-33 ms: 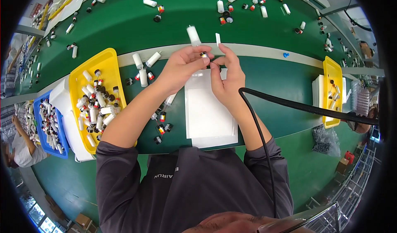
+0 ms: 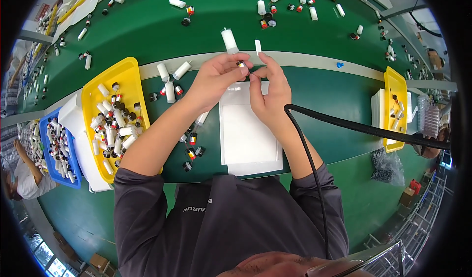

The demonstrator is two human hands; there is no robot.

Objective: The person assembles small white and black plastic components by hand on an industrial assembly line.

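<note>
Head view: your left hand (image 2: 216, 75) pinches a small capped piece (image 2: 241, 64) (perhaps a vial); right hand (image 2: 268, 87) fingertips closed on its tip, so keep both steady above the white tray (image 2: 246, 134).

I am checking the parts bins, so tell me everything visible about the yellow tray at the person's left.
The yellow tray is a glossy, plastic-looking rectangular bin with a raised rim. It lies on the green table, overlapping a white block on its left. Small white tubes and dark caps are heaped inside. The person's left forearm crosses its near corner.
</note>
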